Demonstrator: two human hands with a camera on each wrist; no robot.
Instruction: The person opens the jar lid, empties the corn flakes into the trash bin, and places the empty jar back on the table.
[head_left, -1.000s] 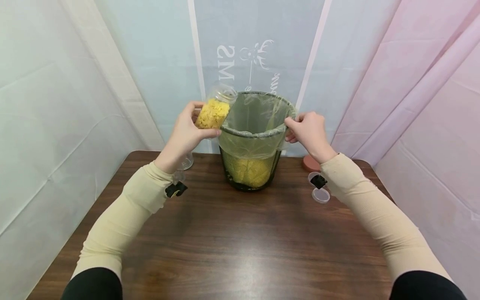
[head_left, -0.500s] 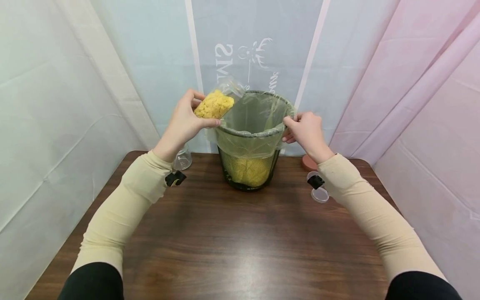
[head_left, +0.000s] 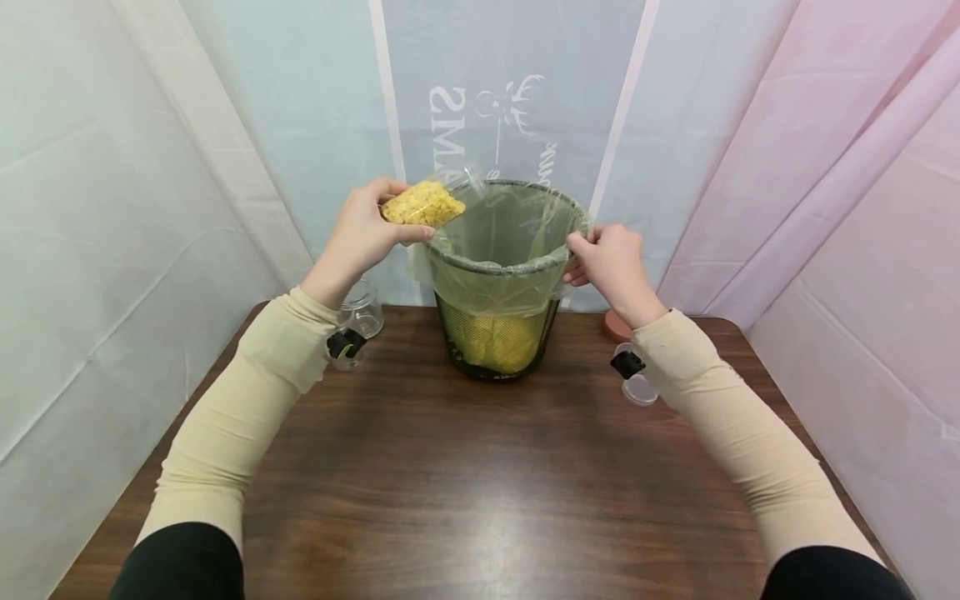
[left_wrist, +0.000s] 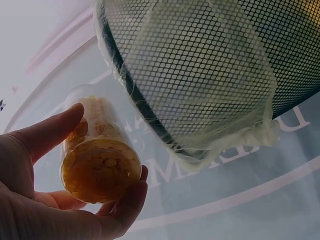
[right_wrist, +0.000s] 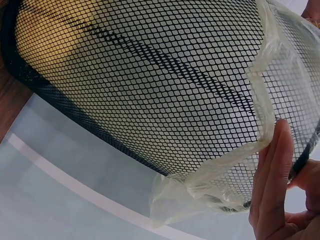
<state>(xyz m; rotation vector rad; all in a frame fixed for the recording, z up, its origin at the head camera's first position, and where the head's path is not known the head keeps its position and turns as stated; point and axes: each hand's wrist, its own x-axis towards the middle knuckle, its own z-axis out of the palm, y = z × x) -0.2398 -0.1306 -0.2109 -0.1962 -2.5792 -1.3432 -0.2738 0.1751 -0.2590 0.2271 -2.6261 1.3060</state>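
Observation:
My left hand (head_left: 352, 237) grips a clear jar (head_left: 426, 205) of small yellow pieces, thumb on one side and fingers on the other. The jar is tilted, its mouth end toward the bin's left rim; its rounded base (left_wrist: 102, 170) faces the left wrist camera. Between the hands stands a black mesh bin (head_left: 552, 323), lined with a thin translucent bag (head_left: 498, 292) folded over the rim. Yellow material (head_left: 498, 343) shows through the mesh at the bottom. My right hand (head_left: 617, 265) pinches the bagged rim on the right; its fingers (right_wrist: 272, 185) lie along the outside.
Clear jars (head_left: 366, 310) stand behind my left wrist at the back left of the brown wooden table (head_left: 480, 467). At the right lie a reddish lid (head_left: 617, 325) and clear lids (head_left: 640, 390), partly hidden by my right wrist. Pale curtains enclose the table.
The jar has tipped further toward the bin, and its yellow contents have slid along inside it. My left hand has shifted slightly up and left. My right hand stays on the rim.

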